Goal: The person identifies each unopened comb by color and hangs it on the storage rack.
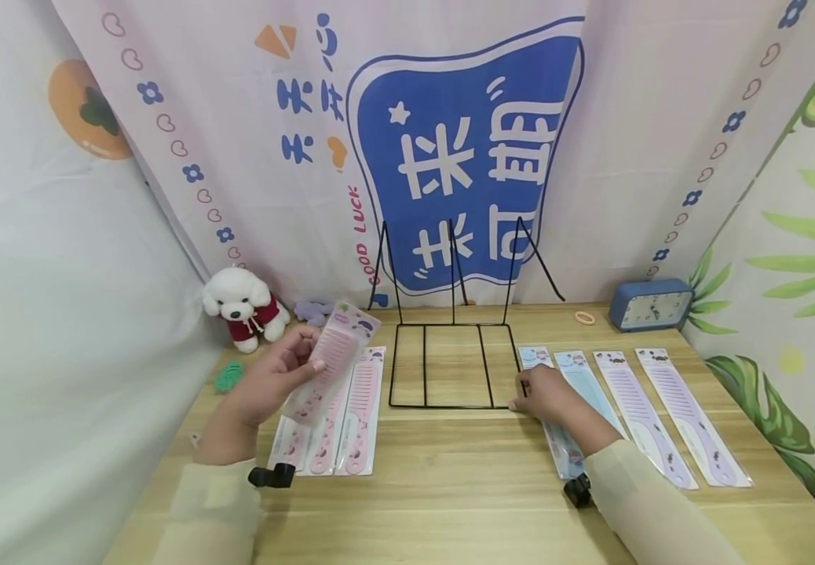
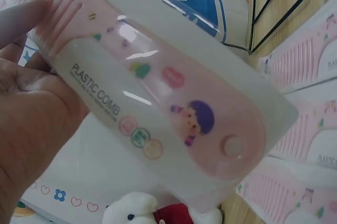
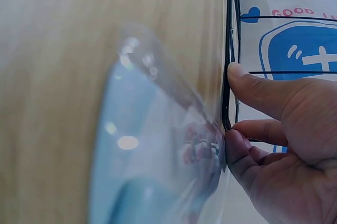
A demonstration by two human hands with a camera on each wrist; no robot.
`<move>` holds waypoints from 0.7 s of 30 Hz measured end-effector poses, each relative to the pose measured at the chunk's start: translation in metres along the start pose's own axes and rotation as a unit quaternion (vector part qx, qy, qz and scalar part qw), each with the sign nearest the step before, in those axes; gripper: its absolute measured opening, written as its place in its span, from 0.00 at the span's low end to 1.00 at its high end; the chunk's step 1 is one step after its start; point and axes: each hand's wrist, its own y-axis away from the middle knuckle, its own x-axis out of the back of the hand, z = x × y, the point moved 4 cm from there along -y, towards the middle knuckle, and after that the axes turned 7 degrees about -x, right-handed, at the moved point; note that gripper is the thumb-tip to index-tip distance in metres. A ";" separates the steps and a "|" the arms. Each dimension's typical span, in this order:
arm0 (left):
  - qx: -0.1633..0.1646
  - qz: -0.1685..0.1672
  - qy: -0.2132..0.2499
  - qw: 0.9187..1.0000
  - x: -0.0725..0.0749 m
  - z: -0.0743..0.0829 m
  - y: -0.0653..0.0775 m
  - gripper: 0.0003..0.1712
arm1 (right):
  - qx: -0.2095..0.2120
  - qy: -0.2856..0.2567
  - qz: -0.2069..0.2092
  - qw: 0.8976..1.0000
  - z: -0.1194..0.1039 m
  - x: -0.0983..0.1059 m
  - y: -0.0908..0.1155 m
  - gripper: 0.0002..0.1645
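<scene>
My left hand [image 1: 273, 380] holds a packaged pink plastic comb [image 1: 335, 357] between thumb and fingers, raised and tilted above the table. The left wrist view shows the comb's [image 2: 158, 92] printed card and clear wrap up close. Under it lie several more packaged pink combs [image 1: 361, 408], partly covered. With thumb and fingertips, my right hand [image 1: 549, 392] pinches the front right corner of a black wire rack [image 1: 425, 365]. Two packaged blue combs [image 1: 582, 382] lie beneath and beside that hand, partly hidden by it. The rack's wire [image 3: 228, 50] runs between the fingertips in the right wrist view.
Two packaged purple combs [image 1: 644, 420] lie at the right of the wooden table [image 1: 436, 486]. A blue clock [image 1: 651, 304] and a small ring [image 1: 584, 318] sit at the back right. A toy dog [image 1: 241, 306], a purple item [image 1: 313, 312] and a green coil [image 1: 228, 377] are at the left.
</scene>
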 end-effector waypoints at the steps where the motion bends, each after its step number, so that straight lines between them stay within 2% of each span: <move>1: 0.001 -0.001 -0.001 1.000 -0.001 0.001 -0.001 0.13 | 0.000 -0.002 -0.001 1.000 0.000 0.000 0.000 0.21; 7: 0.015 -0.002 -0.005 1.000 -0.007 0.001 -0.007 0.14 | 0.001 -0.003 0.001 1.000 -0.001 0.000 0.001 0.19; 16: 0.048 0.012 0.001 0.999 -0.010 -0.002 -0.010 0.15 | -0.003 0.003 -0.001 1.000 -0.001 0.001 0.000 0.29; 21: 0.051 0.015 -0.003 0.999 -0.010 -0.004 -0.011 0.15 | -0.004 0.005 -0.002 1.000 -0.002 0.001 0.000 0.30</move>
